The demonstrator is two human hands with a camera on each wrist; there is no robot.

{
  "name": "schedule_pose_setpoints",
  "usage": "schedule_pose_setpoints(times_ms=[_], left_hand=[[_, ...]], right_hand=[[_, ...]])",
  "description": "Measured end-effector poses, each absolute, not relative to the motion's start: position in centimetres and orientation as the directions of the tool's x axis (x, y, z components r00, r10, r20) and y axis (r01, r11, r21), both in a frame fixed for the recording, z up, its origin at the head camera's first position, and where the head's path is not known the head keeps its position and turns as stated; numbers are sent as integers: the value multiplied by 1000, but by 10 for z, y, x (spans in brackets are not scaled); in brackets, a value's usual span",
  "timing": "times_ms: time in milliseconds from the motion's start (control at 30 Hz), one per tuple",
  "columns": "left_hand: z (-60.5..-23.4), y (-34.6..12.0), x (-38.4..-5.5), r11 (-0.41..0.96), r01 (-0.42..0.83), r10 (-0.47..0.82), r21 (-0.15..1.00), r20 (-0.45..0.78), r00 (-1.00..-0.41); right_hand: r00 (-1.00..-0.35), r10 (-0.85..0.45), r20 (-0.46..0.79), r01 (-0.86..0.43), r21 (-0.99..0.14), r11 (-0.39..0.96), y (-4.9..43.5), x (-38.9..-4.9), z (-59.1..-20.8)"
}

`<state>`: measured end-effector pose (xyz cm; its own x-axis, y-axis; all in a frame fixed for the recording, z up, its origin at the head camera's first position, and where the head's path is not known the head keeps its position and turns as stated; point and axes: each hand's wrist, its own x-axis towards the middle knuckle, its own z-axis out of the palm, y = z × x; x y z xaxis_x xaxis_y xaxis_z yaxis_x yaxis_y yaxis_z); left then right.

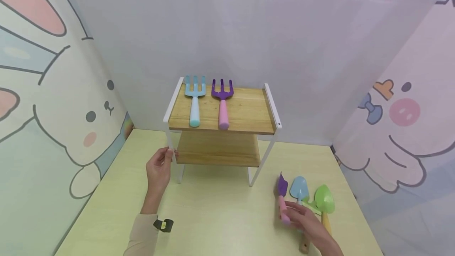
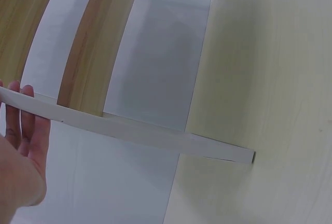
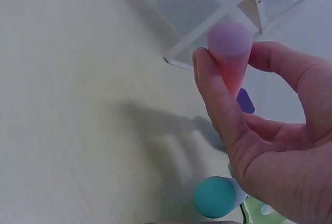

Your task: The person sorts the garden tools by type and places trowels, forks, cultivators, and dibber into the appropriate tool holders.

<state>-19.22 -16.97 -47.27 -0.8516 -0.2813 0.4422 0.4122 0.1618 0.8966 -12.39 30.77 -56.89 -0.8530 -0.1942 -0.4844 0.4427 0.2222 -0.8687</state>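
Note:
A two-tier wooden shelf with white metal sides stands at the centre of the table. My left hand pinches its white left upright just beside the lower board. To the right of the shelf, my right hand holds a small trowel with a purple blade by its pink handle, between thumb and fingers. On the top board lie a light-blue hand fork and a purple hand fork with a pink handle, side by side, tines toward the back.
Under and beyond my right hand lie a blue trowel, a green trowel with a yellow handle and another green piece, partly hidden. A brown handle end shows near the front. Cartoon-printed curtains enclose the table.

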Motion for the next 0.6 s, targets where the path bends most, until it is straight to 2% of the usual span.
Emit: schedule_pose_setpoints(times_ms=[167,400,600], left_hand=[[-472,-170,-192,147,413,-284,899,439,-853],[-472,-168,-193,144,397,-292,906,422,-858],[-472,-169,-193,120,403,-294,907,420,-858]], right_hand=[[-856,-227,-465,418,-880,227,307,-117,-569],[-887,-183,-424,387,-899,206,300,-104,-562],[-888,-171,-426,400,-901,167,292,-96,-551]])
